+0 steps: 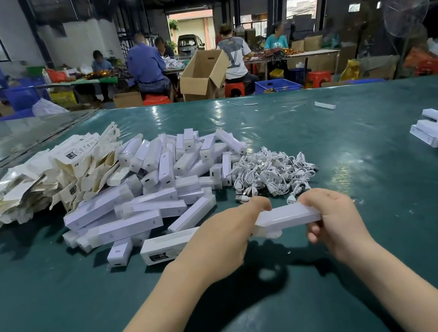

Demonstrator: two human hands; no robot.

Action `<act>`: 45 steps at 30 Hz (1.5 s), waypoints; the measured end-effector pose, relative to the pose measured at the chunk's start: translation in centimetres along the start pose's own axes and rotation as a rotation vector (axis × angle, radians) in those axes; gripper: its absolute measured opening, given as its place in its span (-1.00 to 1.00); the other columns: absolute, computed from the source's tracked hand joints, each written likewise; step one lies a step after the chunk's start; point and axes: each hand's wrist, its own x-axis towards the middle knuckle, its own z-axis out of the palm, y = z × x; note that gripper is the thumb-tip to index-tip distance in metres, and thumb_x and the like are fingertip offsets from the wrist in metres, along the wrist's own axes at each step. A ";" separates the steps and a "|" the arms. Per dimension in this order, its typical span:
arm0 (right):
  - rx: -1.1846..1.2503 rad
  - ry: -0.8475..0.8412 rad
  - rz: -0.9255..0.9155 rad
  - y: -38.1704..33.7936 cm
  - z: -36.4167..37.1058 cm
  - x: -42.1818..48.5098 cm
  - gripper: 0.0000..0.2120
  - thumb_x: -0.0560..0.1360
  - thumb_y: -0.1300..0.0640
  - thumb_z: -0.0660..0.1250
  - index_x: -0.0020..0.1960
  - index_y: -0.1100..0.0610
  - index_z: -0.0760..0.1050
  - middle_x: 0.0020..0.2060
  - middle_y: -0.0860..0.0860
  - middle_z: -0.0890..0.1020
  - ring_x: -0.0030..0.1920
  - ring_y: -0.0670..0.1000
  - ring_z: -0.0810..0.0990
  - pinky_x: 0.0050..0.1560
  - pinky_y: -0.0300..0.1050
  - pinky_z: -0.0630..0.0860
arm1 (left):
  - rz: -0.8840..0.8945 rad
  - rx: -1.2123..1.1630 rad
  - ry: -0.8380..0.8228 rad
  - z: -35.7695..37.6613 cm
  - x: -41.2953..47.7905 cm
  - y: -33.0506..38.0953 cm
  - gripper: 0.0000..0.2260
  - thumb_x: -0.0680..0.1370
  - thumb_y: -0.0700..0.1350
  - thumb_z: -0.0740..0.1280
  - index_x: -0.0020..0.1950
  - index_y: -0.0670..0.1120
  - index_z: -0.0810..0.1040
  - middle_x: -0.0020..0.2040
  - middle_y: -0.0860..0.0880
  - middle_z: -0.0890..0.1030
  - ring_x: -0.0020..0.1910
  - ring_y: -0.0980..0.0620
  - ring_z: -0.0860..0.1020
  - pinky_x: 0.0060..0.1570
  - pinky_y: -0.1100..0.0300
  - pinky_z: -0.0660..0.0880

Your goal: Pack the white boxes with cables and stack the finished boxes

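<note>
We clamp left grip (218,237) and right grip (336,221) on one white box (287,216); our left grip hides its end.

The counter (353,143) is dark teal-green with pale glints. The boxes (155,176) are plain white, like the held box (287,218) and the cables (271,171). The flat cartons (40,181) are cream and white with small black print. Behind are red stools (234,89), a blue crate (275,85) and a brown carton (202,75).
</note>
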 end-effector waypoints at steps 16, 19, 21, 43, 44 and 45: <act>-0.004 -0.059 -0.397 1.2 1.8 -2.0 -0.83 0.49 0.27 0.28 -0.16 0.08 0.31 -0.40 0.00 0.51 -0.51 -0.06 0.43 -0.50 -0.19 0.41 | -0.097 0.060 0.305 0.2 0.5 0.9 -0.60 0.47 -0.03 0.37 0.25 -0.03 0.34 0.10 0.03 0.58 0.00 -0.07 0.53 -0.08 0.10 0.42; -0.180 -0.071 -0.462 1.6 2.2 -2.3 -0.90 0.46 0.17 0.35 -0.17 0.03 0.44 -0.25 -0.04 0.56 -0.26 -0.08 0.49 -0.26 0.02 0.47 | -0.031 0.060 0.396 0.1 0.6 1.4 -0.72 0.40 -0.07 0.46 0.00 -0.13 0.45 -0.09 -0.03 0.55 -0.20 -0.09 0.51 -0.31 0.19 0.27; -0.187 -0.168 -0.419 1.6 2.2 -2.3 -0.92 0.45 0.08 0.36 -0.10 -0.01 0.47 -0.11 -0.03 0.57 -0.16 -0.12 0.51 -0.15 -0.03 0.49 | -0.065 0.069 0.426 -0.4 0.4 1.2 -0.73 0.39 -0.08 0.47 -0.03 -0.15 0.48 -0.11 -0.05 0.54 -0.20 -0.10 0.51 -0.31 0.23 0.16; -0.277 -0.498 -0.341 1.8 2.4 -2.2 -0.77 0.42 0.32 0.39 -0.13 -0.02 0.56 -0.02 -0.11 0.50 0.02 -0.18 0.51 0.03 -0.22 0.47 | -0.079 0.268 0.120 -0.1 0.6 -0.7 -0.57 0.52 0.03 0.25 0.36 0.01 0.29 0.23 0.06 0.41 0.21 0.00 0.38 0.07 0.14 0.33; -0.310 -0.529 -0.345 1.9 2.4 -2.3 -0.74 0.43 0.36 0.37 -0.12 -0.01 0.56 -0.01 -0.09 0.49 0.04 -0.12 0.50 0.06 -0.17 0.49 | -0.066 0.254 0.082 0.0 0.6 -0.6 -0.53 0.52 0.01 0.25 0.40 0.02 0.24 0.28 0.07 0.42 0.24 0.00 0.37 0.12 0.14 0.32; -0.337 -0.568 -0.338 1.8 2.3 -2.4 -0.73 0.43 0.37 0.36 -0.11 -0.01 0.56 0.02 -0.08 0.48 0.07 -0.08 0.50 0.07 -0.12 0.48 | -0.067 0.226 0.063 -0.1 0.7 -0.4 -0.48 0.51 0.01 0.24 0.45 0.06 0.18 0.32 0.10 0.41 0.26 0.01 0.38 0.12 0.14 0.32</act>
